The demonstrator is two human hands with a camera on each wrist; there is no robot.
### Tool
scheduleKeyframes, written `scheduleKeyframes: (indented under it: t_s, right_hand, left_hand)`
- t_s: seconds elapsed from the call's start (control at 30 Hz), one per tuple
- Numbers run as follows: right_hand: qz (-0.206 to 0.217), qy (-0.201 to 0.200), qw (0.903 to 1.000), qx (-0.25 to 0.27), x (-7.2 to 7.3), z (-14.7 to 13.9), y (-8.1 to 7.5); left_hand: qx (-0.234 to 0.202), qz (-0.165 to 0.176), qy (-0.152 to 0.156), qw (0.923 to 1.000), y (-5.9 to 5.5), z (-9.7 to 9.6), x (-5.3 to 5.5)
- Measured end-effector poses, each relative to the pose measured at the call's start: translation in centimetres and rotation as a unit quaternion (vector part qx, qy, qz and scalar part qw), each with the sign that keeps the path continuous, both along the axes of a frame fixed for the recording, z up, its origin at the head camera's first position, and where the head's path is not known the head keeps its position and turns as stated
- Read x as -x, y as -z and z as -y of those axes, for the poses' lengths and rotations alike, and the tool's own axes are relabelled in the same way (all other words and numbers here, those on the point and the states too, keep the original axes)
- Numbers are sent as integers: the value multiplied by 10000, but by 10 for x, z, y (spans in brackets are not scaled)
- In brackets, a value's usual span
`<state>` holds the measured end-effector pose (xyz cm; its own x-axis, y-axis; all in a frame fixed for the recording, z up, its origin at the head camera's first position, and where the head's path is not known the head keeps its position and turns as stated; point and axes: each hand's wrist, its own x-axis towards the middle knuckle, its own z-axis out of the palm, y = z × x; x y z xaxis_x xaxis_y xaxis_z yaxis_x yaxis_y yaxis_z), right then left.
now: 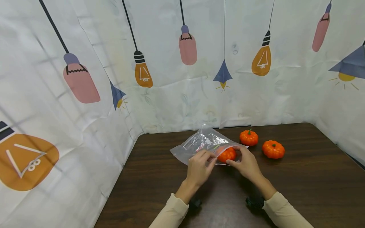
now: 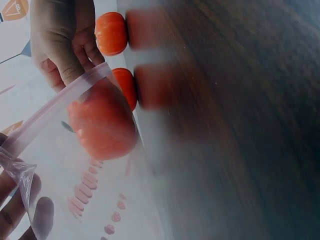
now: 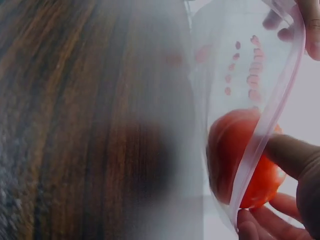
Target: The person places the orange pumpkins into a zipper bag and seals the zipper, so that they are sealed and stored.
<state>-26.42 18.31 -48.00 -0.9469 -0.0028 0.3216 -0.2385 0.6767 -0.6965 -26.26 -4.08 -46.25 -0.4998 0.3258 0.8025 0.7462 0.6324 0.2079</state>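
Observation:
A clear zip bag lies on the table with its mouth toward me. My left hand pinches the bag's rim at the left side of the opening. At the right side, my right hand grips a small orange pumpkin, thumb on one side and fingers on the other. In the right wrist view, that pumpkin sits partly behind the bag's clear wall and partly out past the zip strip. Bag film covers some of the left fingertips in the left wrist view.
Two more orange pumpkins stand right of the bag, one farther back and one nearer. The brown wooden table ends at a white curtain printed with lamps, behind and to the left.

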Motion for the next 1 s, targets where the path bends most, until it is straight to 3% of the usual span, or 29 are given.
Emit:
scheduleKeyframes:
  t_s: [0.23,0.5,0.7,1.0]
  right_hand:
    - [-6,433,9990,-47,0,-3,2]
    - [27,193,9997,162,1,-11,-4]
    - [47,263,9996,116,3,-22,-10]
    - [97,356,9991,191,5,-40,-19]
  left_hand:
    - [44,-48,-100,9999,1,1,0]
    - [121,11,-318,9994,0,3,2]
    - [399,108,-458,9981,1,5,3]
    - [703,595,-616,9938,4,6,3]
